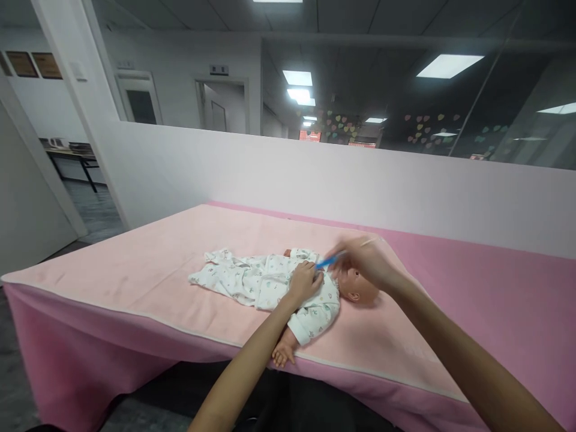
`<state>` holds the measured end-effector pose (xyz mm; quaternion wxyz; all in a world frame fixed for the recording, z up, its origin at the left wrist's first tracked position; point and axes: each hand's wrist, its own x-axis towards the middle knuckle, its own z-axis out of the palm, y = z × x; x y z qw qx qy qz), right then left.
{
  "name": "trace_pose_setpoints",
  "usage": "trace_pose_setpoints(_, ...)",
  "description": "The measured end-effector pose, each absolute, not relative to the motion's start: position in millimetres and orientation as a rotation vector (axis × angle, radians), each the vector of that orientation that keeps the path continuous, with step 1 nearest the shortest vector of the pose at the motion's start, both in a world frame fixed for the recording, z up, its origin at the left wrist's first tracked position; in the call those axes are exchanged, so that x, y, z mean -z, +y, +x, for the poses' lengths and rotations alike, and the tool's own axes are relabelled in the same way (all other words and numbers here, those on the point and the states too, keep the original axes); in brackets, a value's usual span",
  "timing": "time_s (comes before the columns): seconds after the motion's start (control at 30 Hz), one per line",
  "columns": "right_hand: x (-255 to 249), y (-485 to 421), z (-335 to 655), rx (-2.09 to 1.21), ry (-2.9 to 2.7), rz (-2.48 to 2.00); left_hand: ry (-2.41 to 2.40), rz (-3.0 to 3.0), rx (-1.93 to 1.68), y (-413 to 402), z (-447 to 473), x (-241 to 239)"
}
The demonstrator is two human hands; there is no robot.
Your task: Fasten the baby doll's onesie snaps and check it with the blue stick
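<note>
A baby doll (270,285) in a white printed romper lies on its back on the pink blanket (148,270), head to the right. My left hand (305,282) rests on the doll's chest, fingers curled and pressing on the fabric near the collar. My right hand (366,261) hovers over the doll's head (353,288), pinching a thin blue stick-like object (327,261) whose tip points at the doll's neck. One doll arm (288,348) reaches toward the table's near edge.
The table (495,300) is covered in darker pink cloth under the lighter blanket. A low white partition wall (360,180) runs behind it, with dark glass above. An open doorway and a desk lie at the far left.
</note>
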<state>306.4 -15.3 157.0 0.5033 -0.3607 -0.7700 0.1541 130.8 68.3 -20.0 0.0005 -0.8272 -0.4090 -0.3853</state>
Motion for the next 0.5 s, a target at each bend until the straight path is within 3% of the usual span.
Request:
trace_pose_setpoints(0.27,-113.5,-29.3,297.0,-0.601,-2.110,-0.659,-1.276,-2.602,1.230,69.5,130.6,19.5)
trace_pose_setpoints(0.5,-108.7,-29.4,299.3,0.028,-1.725,-1.242,-1.245,-2.601,1.233,69.5,129.8,19.0)
